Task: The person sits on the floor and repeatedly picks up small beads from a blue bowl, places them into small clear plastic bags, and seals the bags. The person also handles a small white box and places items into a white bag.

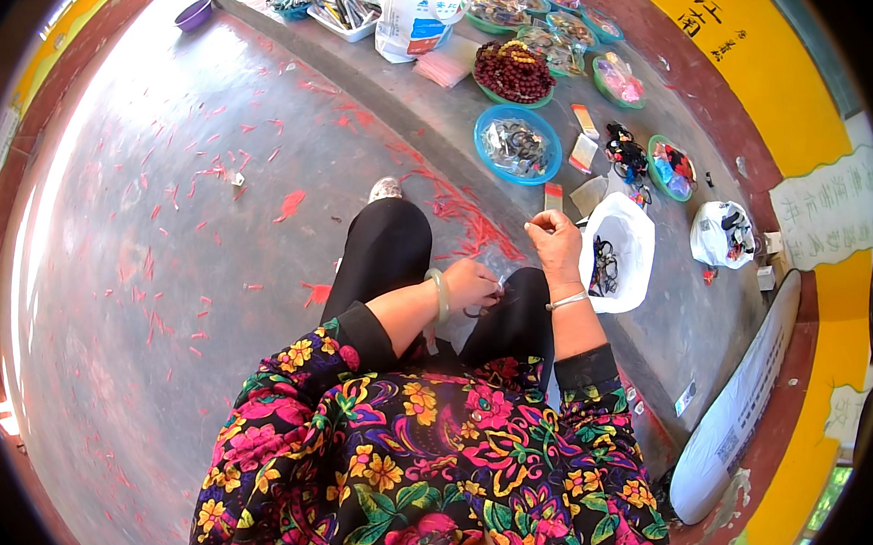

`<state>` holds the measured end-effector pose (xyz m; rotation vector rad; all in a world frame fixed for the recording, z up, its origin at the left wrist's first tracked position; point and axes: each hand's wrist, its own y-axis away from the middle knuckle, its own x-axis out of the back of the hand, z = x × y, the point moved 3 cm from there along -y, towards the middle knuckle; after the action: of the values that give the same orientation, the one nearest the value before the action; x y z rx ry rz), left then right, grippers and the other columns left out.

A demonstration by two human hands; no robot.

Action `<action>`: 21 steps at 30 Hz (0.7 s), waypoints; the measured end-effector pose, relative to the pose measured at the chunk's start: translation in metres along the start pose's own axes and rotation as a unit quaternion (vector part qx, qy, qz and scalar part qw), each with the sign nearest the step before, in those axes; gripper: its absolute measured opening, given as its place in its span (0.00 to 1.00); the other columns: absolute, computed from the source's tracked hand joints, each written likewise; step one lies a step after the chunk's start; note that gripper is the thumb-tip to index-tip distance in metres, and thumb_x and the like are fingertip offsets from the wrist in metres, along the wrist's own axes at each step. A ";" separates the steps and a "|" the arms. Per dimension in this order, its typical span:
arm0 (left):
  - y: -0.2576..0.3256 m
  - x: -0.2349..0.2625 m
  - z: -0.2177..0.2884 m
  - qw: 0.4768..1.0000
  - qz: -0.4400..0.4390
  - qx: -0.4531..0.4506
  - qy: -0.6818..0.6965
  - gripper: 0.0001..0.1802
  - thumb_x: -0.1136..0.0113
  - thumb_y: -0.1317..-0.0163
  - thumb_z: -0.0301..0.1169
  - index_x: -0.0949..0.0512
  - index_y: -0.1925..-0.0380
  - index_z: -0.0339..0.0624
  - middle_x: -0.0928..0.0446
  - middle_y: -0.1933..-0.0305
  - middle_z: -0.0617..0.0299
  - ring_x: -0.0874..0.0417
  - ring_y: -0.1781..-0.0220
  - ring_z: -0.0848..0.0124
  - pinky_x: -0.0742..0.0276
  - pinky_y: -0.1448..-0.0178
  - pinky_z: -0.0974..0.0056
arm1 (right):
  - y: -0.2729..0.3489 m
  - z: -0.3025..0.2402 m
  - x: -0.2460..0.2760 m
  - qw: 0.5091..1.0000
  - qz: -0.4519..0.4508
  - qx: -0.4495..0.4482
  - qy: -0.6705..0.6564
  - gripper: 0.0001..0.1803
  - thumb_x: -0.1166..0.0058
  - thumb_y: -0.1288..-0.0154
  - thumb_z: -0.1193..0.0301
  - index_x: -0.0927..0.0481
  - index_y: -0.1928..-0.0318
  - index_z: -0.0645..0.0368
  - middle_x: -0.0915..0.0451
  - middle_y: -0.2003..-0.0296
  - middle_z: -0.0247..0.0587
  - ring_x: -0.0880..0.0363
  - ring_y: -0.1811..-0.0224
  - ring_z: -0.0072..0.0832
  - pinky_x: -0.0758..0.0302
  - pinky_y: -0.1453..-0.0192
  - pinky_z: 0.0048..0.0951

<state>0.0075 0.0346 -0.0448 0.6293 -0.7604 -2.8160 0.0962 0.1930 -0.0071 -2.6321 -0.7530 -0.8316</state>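
Low over my lap, my left hand (pixel 473 283) is closed, with a pale bangle (pixel 438 294) on its wrist. A small whitish bit shows at its fingertips, too small to name. Raised further forward and to the right, my right hand (pixel 556 243) has its thumb and fingers pinched together; whatever they hold cannot be made out. Just right of that hand stands a white lined container (pixel 635 245) with a heap of small black items (pixel 605 268) inside. A red and pale card (pixel 553 196) lies beyond my right fingertips.
A blue basin (pixel 482 155) of small wrapped pieces sits ahead, near a bowl of dark red beads (pixel 514 72). Several more bowls stand behind, beside a white bag (pixel 410 24). Red scraps (pixel 468 230) litter the floor around a low step. A white bag (pixel 723 235) stands at right.
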 end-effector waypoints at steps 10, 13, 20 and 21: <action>-0.002 -0.001 0.001 1.000 0.013 0.003 0.003 0.09 0.47 0.40 0.24 0.23 0.65 0.27 0.22 0.61 0.51 0.18 0.59 0.67 0.20 0.57 0.71 | -0.001 -0.010 0.003 0.976 -0.085 -0.051 -0.194 0.11 0.53 0.37 0.73 0.23 0.56 0.63 0.19 0.71 0.39 0.21 0.67 0.24 0.27 0.57 0.24; 0.001 -0.003 0.005 1.000 0.009 0.002 -0.011 0.09 0.47 0.41 0.23 0.23 0.65 0.27 0.22 0.61 0.51 0.18 0.59 0.67 0.19 0.57 0.71 | 0.000 -0.018 0.009 0.922 -0.139 -0.055 -0.357 0.11 0.53 0.36 0.72 0.23 0.55 0.63 0.19 0.66 0.40 0.22 0.63 0.24 0.29 0.52 0.25; -0.009 0.004 -0.004 0.999 0.001 -0.013 -0.036 0.10 0.49 0.40 0.24 0.22 0.65 0.28 0.22 0.61 0.52 0.19 0.60 0.66 0.20 0.54 0.67 | 0.002 0.047 -0.014 0.935 -0.142 -0.168 -0.277 0.15 0.53 0.36 0.72 0.27 0.51 0.67 0.22 0.59 0.42 0.23 0.56 0.27 0.28 0.49 0.27; -0.008 0.003 -0.001 0.999 0.006 -0.014 -0.033 0.10 0.49 0.39 0.24 0.23 0.65 0.28 0.23 0.61 0.52 0.20 0.59 0.66 0.20 0.53 0.67 | 0.004 0.044 -0.010 0.931 -0.128 -0.172 -0.294 0.15 0.53 0.36 0.72 0.26 0.52 0.67 0.22 0.60 0.42 0.23 0.57 0.27 0.28 0.49 0.26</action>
<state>0.0048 0.0404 -0.0507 0.5287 -0.7324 -2.8442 0.1118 0.2037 -0.0483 -3.1935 -1.2120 -0.2181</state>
